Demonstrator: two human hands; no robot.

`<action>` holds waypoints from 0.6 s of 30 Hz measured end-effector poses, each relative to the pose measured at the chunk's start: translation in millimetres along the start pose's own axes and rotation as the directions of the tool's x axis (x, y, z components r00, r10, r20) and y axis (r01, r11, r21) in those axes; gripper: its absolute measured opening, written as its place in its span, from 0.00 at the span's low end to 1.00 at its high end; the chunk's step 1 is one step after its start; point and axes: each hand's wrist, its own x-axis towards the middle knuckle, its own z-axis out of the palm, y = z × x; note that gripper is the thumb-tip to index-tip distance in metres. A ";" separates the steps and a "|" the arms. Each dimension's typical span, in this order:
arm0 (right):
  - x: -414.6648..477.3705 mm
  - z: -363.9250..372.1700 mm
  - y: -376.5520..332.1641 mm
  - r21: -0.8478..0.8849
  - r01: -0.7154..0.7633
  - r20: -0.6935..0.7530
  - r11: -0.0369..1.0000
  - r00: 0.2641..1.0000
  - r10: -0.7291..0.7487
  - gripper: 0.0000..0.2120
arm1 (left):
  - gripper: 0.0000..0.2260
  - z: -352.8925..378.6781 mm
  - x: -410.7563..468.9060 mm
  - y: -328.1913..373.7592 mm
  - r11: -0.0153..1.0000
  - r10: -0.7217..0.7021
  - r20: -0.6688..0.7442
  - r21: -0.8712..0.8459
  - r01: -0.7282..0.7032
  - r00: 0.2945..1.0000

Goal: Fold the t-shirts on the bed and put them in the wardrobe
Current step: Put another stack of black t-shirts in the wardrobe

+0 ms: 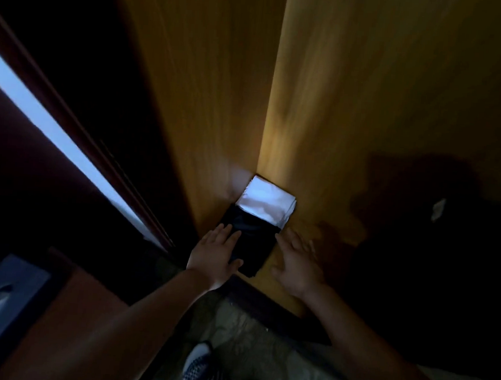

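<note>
Two bare forearms (133, 324) reach up from the bottom of the frame, with a pale shoe (199, 355) on the mottled floor (261, 354) between them. At centre, the left hand (215, 255) lies flat, fingers straight and close together, palm down on the near left part of a folded black t-shirt (254, 246). The right hand (297, 267) is open with its fingers splayed on the bottom shelf (303, 220) just beside the shirt's right edge; whether its fingertips touch the cloth I cannot tell. The black t-shirt sits inside the wardrobe (204, 112) against the left side wall, its near corner reaching the shelf's front lip. Behind it, tucked into the back corner and touching it, lies a folded white t-shirt (267, 203). A dark mass of hanging or piled clothing (417, 246) fills the right of the frame, too shadowed to make out. Both shirts look light, soft and limp, so a folded packet probably holds its shape only while it is supported. Pinching a corner would likely let the folds spill. Flat palms on top or along the two sides seem the safest hold, and the smooth wood should let the packet slide back with a gentle push.
</note>
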 end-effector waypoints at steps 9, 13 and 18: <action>-164.3 -98.8 -47.9 0.069 0.004 -0.217 0.998 0.976 0.011 0.36 | 0.32 -131.9 -125.9 66.8 0.994 0.107 -0.101 0.002 -0.107 0.989; -229.5 -92.2 -54.4 0.130 -0.089 -0.294 0.988 0.948 0.124 0.35 | 0.32 -145.0 -158.5 82.8 0.972 0.233 -0.073 0.035 -0.231 0.970; -318.1 -59.4 -62.8 0.216 -0.249 -0.395 0.944 0.862 0.318 0.35 | 0.32 -137.9 -203.8 101.9 0.896 0.437 -0.010 0.085 -0.435 0.899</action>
